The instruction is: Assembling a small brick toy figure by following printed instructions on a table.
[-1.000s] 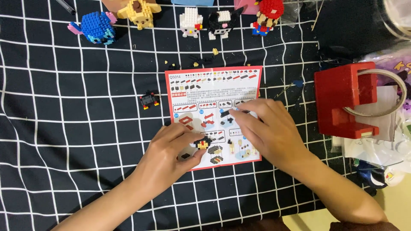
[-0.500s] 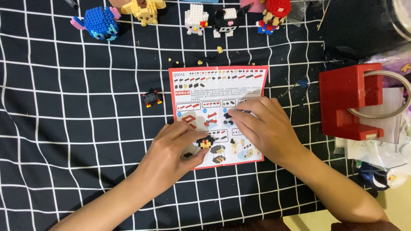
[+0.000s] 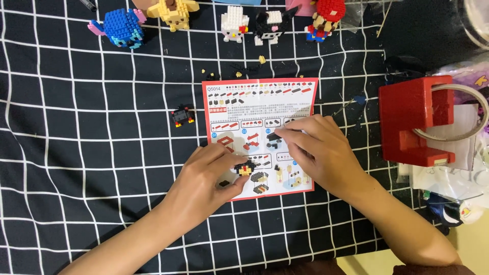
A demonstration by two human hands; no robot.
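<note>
A red-bordered instruction sheet (image 3: 239, 107) lies on the black cloth with a white grid (image 3: 102, 153). My left hand (image 3: 204, 183) rests on the sheet's lower left and pinches a small black, yellow and red brick assembly (image 3: 245, 168) between thumb and fingers. My right hand (image 3: 321, 153) lies over the sheet's right side, fingertips closed on a tiny dark piece (image 3: 275, 136) just above the assembly. A loose black brick (image 3: 224, 183) sits under my left palm.
A small black and red brick part (image 3: 182, 116) lies left of the sheet. Finished brick figures stand along the far edge: blue (image 3: 119, 26), yellow (image 3: 173, 11), white (image 3: 234, 23), black-and-white (image 3: 269, 25), red (image 3: 323, 18). A red tape dispenser (image 3: 415, 122) stands at the right.
The view has shifted slightly. Both hands stay on the sheet, with my right fingertips edging toward the assembly held by my left hand.
</note>
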